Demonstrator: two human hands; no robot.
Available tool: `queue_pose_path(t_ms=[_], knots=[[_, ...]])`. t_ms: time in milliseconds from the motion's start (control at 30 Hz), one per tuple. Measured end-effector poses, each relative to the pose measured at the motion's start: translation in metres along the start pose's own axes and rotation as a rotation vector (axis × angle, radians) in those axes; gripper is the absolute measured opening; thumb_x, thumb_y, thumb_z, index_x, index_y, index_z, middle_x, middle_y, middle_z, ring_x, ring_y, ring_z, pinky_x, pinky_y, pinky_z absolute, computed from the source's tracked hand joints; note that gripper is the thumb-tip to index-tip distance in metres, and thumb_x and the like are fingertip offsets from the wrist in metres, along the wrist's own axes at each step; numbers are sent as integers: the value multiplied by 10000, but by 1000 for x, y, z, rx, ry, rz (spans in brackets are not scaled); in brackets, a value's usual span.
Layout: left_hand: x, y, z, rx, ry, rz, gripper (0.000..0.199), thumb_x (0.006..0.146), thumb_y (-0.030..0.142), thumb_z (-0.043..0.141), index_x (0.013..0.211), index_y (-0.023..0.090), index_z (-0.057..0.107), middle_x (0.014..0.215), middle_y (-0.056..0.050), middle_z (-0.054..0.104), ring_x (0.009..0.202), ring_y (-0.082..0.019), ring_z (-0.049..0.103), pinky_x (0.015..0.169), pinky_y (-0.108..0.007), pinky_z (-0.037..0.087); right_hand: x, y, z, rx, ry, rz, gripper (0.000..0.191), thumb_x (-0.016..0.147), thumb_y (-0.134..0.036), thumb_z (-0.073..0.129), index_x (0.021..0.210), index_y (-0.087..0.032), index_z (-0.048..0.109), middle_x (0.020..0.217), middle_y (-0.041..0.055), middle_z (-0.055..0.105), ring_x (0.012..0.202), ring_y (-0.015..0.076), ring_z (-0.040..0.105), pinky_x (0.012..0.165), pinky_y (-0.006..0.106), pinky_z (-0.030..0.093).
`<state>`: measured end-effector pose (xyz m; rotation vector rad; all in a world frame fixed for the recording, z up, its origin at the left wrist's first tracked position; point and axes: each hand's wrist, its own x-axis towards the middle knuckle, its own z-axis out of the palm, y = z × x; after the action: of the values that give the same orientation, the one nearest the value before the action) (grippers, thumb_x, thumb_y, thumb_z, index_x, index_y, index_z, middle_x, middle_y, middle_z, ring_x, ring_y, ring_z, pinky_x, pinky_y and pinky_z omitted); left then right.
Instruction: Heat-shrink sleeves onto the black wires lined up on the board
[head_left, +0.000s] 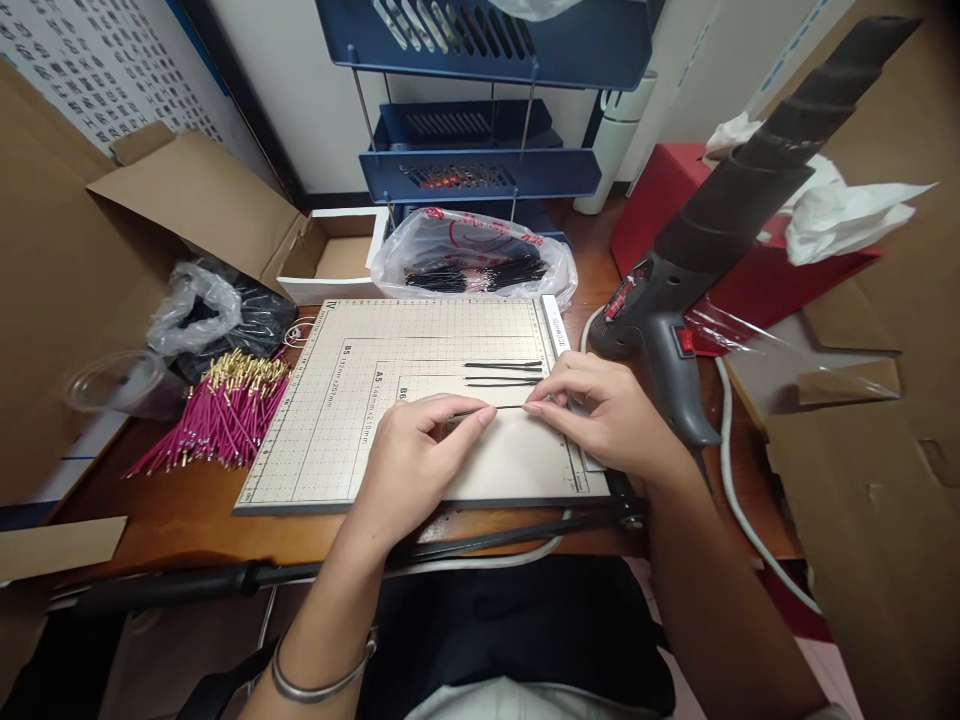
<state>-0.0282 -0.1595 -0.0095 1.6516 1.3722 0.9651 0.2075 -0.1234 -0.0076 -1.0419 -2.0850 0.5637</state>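
Note:
A thin black wire [511, 407] is stretched between my two hands, low over the paper cutter's board [307, 430]. My left hand [412, 450] pinches one end between thumb and forefinger. The opposite end sits in the fingertips of my right hand [607, 410], near the board's right edge. Just beyond the held wire, several more short black wires [499, 367] lie on the board, side by side. The cutter's black-handled lever arm [172, 588] runs along the front, below the board.
A dark heat gun [675, 290] stands at the right, its cable hanging beside it. Magenta wires with gold ends [225, 410] are heaped at the left. Behind the board are a plastic bag of black pieces [480, 260], a small open box [337, 250] and a blue rack [487, 170].

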Motion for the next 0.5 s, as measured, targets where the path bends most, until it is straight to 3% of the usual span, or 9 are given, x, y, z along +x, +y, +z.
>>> queue_pose_path(t_ms=[67, 167, 300, 500], knots=[[-1, 1, -1, -33, 7, -23, 203, 972, 405, 729, 948, 260, 869, 976, -8, 844, 880, -189, 740, 765, -290, 526, 0, -1, 1, 38, 35, -21, 23, 910, -215, 770, 895, -211, 787, 826, 25, 697, 765, 154, 638, 726, 318, 475], [-1, 2, -2, -51, 21, -24, 195, 958, 400, 740, 946, 259, 875, 961, -3, 845, 835, -177, 727, 708, -274, 511, 1, -1, 2, 88, 53, -70, 173, 875, -245, 831, 1039, -206, 796, 976, 56, 773, 823, 164, 677, 719, 310, 510], [-1, 0, -2, -46, 18, -42, 204, 942, 422, 753, 939, 263, 879, 945, -13, 845, 828, -184, 722, 644, -266, 483, 2, -1, 4, 80, 17, -114, 28, 920, -208, 780, 930, -214, 805, 864, 29, 803, 799, 161, 710, 765, 321, 521], [-2, -3, -2, -80, 63, -31, 220, 941, 461, 764, 977, 277, 880, 944, -11, 840, 759, -158, 690, 600, -252, 463, 1, -2, 4, 40, 43, -79, 64, 919, -183, 767, 866, -192, 801, 787, 8, 765, 671, 117, 614, 684, 297, 477]])
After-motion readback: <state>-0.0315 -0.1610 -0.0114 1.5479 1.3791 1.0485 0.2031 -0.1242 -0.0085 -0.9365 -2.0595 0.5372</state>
